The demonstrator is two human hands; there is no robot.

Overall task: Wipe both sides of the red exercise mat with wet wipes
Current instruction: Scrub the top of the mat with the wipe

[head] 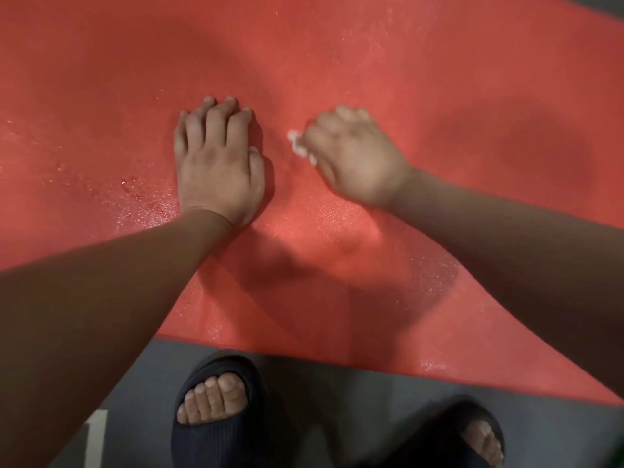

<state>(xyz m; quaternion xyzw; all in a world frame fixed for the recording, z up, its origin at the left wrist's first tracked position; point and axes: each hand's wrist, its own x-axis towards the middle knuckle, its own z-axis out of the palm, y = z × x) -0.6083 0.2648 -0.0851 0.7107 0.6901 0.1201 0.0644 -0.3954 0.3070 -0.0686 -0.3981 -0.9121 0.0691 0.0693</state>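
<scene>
On the red mat the left hand presses, fingers together; the right hand clutches a wadded wet wipe. Slick wet patches could slide the bracing palm.

You were indoors, likely a home room or a small gym; couldn't tell which. Cues: a red exercise mat lay flat on a smooth grey floor, and you stood at its near edge in black open-toe slides. Light was dim, with soft shadows. The white strip at lower left wasn't identifiable.
</scene>
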